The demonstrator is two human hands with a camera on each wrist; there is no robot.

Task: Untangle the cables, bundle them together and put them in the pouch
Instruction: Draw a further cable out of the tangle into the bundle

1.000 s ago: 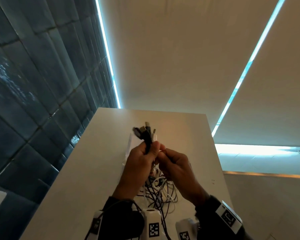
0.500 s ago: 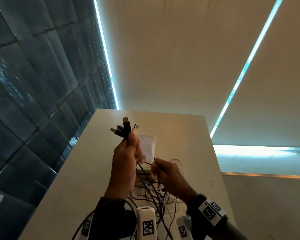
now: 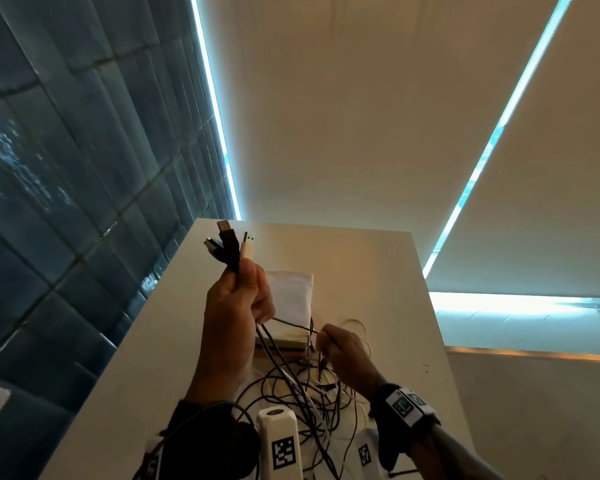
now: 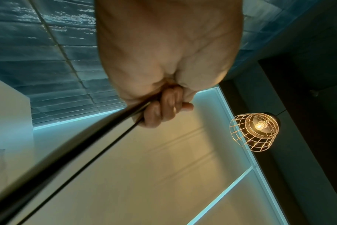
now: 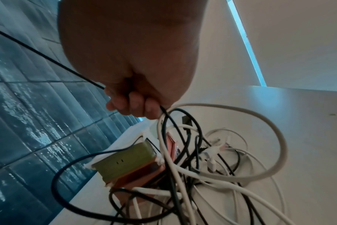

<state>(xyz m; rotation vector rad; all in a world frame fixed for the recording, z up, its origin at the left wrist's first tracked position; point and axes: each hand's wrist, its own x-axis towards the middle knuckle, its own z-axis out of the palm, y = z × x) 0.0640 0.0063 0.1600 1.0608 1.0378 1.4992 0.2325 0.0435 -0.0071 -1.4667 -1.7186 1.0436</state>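
I kept my left hand [image 3: 234,306] raised, its fingers [image 4: 164,109] curled tight around several cables; the plug ends [image 3: 231,245], three dark and one white, stood just above my thumb and forefinger, so that all the heads stayed level for a bundle. Below the fist the cords ran down and away; in the left wrist view they left under the curled fingers as dark blurred lines.

Just beyond those fingers, on the table [image 3: 378,258], lay the white pouch [image 3: 291,296]; I judged it was put there to be in reach for the last step; whether its mouth was open I could not tell.

One thin black cable [image 3: 293,323] went taut from under my left fingers across to my right hand [image 3: 343,355]; that hand was lower, with its fingers [image 5: 133,105] closed around this cord; I believe I held it so in order to draw one strand out of the knot.

Under the right fingers the tangle [image 5: 212,164] of black and white cables rested on the table, some loops lying across a green and brown box [image 5: 129,166]; so the untangling was, in my judgement, not finished, and nothing seemed to be in the pouch yet.
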